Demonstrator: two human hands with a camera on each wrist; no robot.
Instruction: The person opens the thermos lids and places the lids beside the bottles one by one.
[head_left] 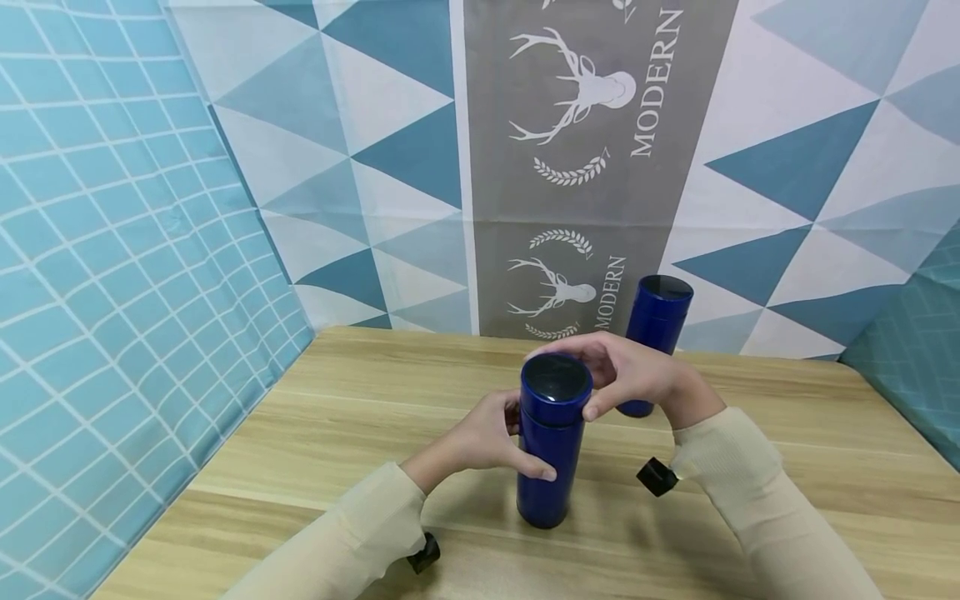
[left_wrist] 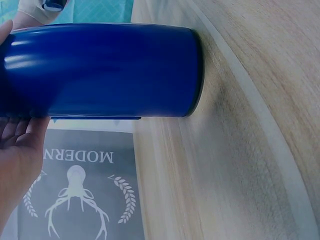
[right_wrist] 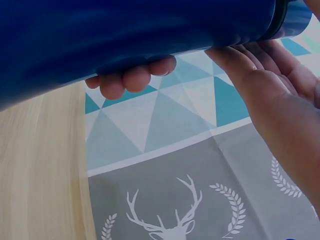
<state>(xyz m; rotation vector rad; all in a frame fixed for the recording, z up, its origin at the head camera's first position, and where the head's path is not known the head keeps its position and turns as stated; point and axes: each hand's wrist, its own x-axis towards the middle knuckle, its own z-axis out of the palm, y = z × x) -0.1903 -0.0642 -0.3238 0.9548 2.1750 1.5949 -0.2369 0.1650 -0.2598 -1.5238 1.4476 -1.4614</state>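
A dark blue thermos bottle (head_left: 549, 467) with a glossy black-topped lid (head_left: 556, 379) stands nearly upright at the middle of the wooden table. My left hand (head_left: 486, 435) grips its body from the left, thumb across the front and fingers passing behind. Around the lid curls my right hand (head_left: 626, 375), its thumb at the right side and the other fingers partly hidden behind. In the left wrist view the bottle's base (left_wrist: 196, 72) is close over the wood. The left fingertips (right_wrist: 135, 80) show past the bottle's far side in the right wrist view.
A second blue thermos bottle (head_left: 654, 321) stands farther back, partly behind the right hand. The wooden table (head_left: 360, 400) ends at a patterned cloth backdrop (head_left: 405, 167). On the left hangs a blue checked cloth (head_left: 112, 250). Small black wrist cameras (head_left: 657, 477) hang at both sleeves.
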